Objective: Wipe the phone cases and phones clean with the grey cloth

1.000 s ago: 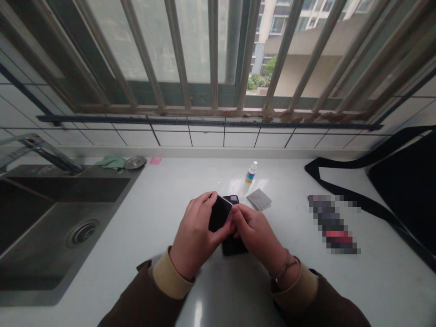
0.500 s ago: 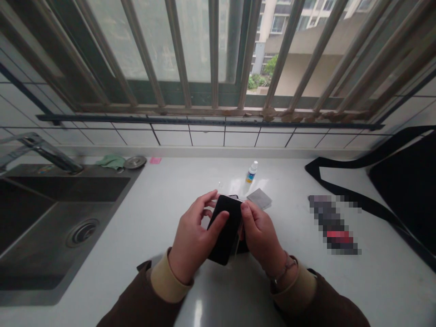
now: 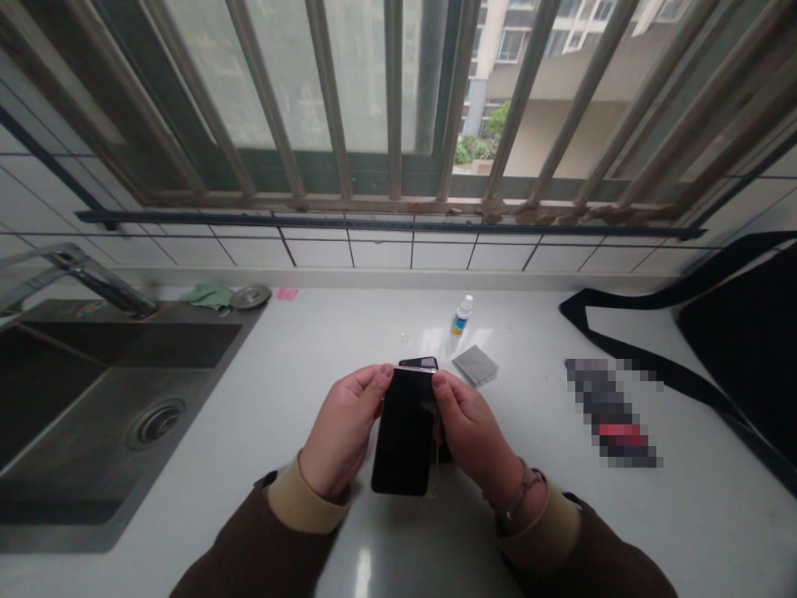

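Note:
A black smartphone point(image 3: 403, 440) is held above the counter with its dark face up. At its upper left corner, my left hand point(image 3: 342, 428) pinches it between thumb and fingers. My right hand point(image 3: 476, 423) grips the upper right corner, the thumb lying on the edge. Along the phone's right side runs a clear strip point(image 3: 434, 469), which looks like a transparent case; how far it fits around the phone I cannot tell. Behind the top edge shows part of another dark, phone-like object point(image 3: 418, 363), mostly hidden by the phone and my right hand.
Beyond my hands stand a small white-capped bottle point(image 3: 461, 317) and a folded grey cloth point(image 3: 476, 365). A pink slip point(image 3: 286, 294) lies near the sink point(image 3: 187, 415) on the left. A blurred-out object point(image 3: 613, 411) and a black strap point(image 3: 647, 299) are on the right.
The phone has turned from tilted to nearly upright in view. My left thumb has moved off the middle of its face to the upper left corner. My right hand stays at the upper right.

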`<state>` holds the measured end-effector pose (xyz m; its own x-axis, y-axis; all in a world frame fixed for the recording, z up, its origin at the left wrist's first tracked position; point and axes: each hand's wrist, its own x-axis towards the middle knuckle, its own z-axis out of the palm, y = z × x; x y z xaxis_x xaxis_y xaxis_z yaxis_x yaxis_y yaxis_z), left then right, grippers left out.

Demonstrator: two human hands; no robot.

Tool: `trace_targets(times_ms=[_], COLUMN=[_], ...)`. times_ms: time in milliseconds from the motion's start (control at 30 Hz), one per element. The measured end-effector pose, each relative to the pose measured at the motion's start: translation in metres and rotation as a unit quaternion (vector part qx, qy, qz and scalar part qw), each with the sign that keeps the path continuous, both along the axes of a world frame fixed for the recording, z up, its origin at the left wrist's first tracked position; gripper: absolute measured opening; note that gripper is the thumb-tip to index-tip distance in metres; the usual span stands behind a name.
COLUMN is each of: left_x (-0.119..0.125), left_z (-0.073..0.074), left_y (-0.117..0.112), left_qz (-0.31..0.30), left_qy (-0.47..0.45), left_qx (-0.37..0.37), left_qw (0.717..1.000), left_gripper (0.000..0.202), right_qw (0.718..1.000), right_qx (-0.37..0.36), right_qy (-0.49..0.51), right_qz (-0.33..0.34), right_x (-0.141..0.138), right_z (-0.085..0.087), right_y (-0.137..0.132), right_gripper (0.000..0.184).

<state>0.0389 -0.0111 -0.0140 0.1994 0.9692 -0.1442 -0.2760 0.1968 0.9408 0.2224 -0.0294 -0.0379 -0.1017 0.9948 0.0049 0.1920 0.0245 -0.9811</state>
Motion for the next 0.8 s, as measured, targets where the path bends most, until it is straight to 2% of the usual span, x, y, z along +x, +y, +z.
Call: trace_targets(times_ms=[233,300,400,467,567,667,800], left_x=[0.001,0.0,-0.004,-0.007,-0.009,-0.006,-0.003], left_z=[0.003,0.003,0.001,-0.002,-0.004,-0.003,-0.001], left_y=[0.003,0.005,0.011,0.014,0.016,0.014,0.012], left_qz=[0.075,0.135,0.231,0.266,0.278,0.258,0.216], left_qy=[-0.048,-0.077,-0.119,-0.138,-0.158,-0.178,-0.209], left_qx=[-0.009,-0.019,-0.029,-0.029,-0.015,-0.005,-0.013], left_qw=[0.996,0.988,0.965,0.954,0.948,0.95,0.954], left_gripper=[0.039,0.04,0.039,0.037,0.031,0.024,0.018], right_qw=[0.999,0.995,0.974,0.963,0.961,0.963,0.961], right_qx=[0.016,-0.038,-0.143,-0.159,-0.137,-0.097,-0.041], right_qy=[-0.006,0.03,0.127,0.183,0.232,0.253,0.274], right_qz=[0.049,0.088,0.123,0.116,0.069,0.013,0.012], right_x=[-0.004,-0.006,-0.01,-0.012,-0.012,-0.011,-0.01], right_z=[-0.003,-0.004,-0.007,-0.008,-0.009,-0.009,-0.007], right_y=[0.0,-0.001,-0.001,0.0,0.004,0.008,0.01], right_gripper=[0.058,0.058,0.059,0.058,0.056,0.051,0.048])
